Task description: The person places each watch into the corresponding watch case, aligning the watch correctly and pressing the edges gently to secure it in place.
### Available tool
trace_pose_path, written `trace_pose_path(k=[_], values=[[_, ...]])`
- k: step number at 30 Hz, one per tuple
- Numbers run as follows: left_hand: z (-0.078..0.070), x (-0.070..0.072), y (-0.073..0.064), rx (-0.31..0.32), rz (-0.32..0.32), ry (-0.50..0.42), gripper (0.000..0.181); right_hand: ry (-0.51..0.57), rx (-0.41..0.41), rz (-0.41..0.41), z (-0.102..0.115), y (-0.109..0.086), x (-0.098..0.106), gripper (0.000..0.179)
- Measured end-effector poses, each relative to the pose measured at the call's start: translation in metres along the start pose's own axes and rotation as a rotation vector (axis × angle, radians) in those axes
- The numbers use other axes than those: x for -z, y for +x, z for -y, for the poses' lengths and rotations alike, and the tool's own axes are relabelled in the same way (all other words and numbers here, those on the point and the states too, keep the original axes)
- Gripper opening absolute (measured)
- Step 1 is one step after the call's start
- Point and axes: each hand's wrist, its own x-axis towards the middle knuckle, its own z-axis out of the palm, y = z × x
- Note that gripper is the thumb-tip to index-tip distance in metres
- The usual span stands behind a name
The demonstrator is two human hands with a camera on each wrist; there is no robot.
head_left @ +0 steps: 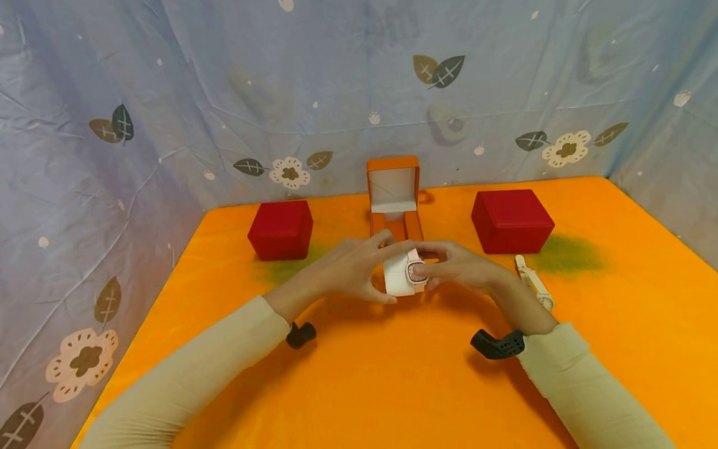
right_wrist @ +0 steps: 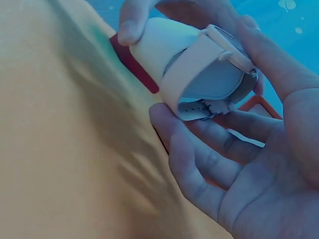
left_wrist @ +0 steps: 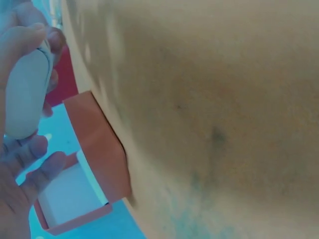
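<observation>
Over the middle of the table, my left hand (head_left: 353, 265) grips a white watch cushion (head_left: 397, 277) between thumb and fingers. My right hand (head_left: 462, 268) holds a pale pink wristwatch (head_left: 417, 272) at the cushion's right end, its thumb over the dial. In the right wrist view the buckled strap (right_wrist: 187, 74) forms a loop partly round the cushion (right_wrist: 167, 37), and part of the loop stands hollow. Fingers of the right hand lie under the buckle. Just behind the hands is an orange watch box (head_left: 392, 163), lid raised; its front is hidden by them.
A closed red box (head_left: 280, 231) stands at the back left, another red box (head_left: 513, 221) at the back right. A cream wristwatch (head_left: 535, 284) lies beside the right forearm, which partly overlaps it. A patterned curtain (head_left: 348, 93) hangs behind the orange-covered table (head_left: 392, 380).
</observation>
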Motion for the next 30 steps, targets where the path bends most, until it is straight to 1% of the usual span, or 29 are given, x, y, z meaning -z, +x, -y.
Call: trace_pose_path(k=[3,6,11,15,21,26,30], values=[[-0.0004,0.0009,0.0017,0.037,0.014,-0.012,0.09,-0.015,-0.008,-0.044,0.0008,0.0007,-0.0008,0.059],[-0.0003,0.0017,0.0034,0.071,0.009,-0.021,0.09,-0.015,-0.012,-0.095,0.0009,0.0023,-0.0014,0.06],[0.0009,0.0019,0.0042,0.085,-0.009,-0.011,0.087,-0.003,-0.013,-0.132,0.0003,0.0036,-0.0015,0.064],[0.0017,0.0028,0.0044,0.08,-0.019,-0.024,0.085,0.015,-0.014,-0.153,-0.0007,0.0044,-0.001,0.063],[0.0036,0.0033,0.0038,0.064,-0.007,-0.04,0.085,0.038,0.002,-0.189,-0.0018,0.0046,0.0006,0.061],[0.0055,0.0021,0.0033,0.039,-0.009,-0.039,0.086,0.046,0.02,-0.176,-0.0023,0.0041,0.0018,0.06],[0.0062,0.0038,0.003,0.025,-0.007,-0.049,0.086,0.044,0.038,-0.156,-0.0028,0.0036,0.0018,0.06]])
